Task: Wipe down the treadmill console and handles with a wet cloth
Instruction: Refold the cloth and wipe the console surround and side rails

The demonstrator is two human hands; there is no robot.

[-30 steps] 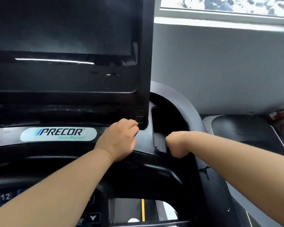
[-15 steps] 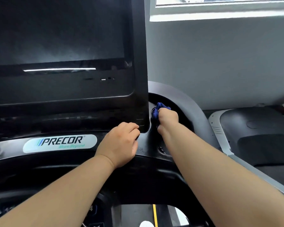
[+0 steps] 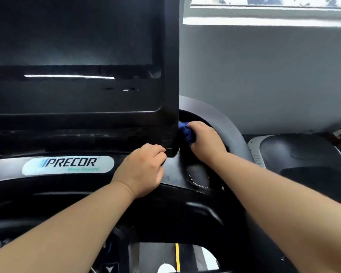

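— Hands first: how are they held?
— Right hand (image 3: 205, 141) is curled round the blue cloth (image 3: 187, 133), which is pressed into the far recess just right of the console (image 3: 170, 56). Left hand (image 3: 144, 170) is rested at the console's lower right corner, fingers curled, nothing seen in them.
— What is changed?
— The cloth is carried from the near tray (image 3: 199, 174) to the far recess within the last second; the grey handle (image 3: 231, 125) is judged still to be wiped

Dim daylight from window (image 3: 270, 2), glare streak, soft blur
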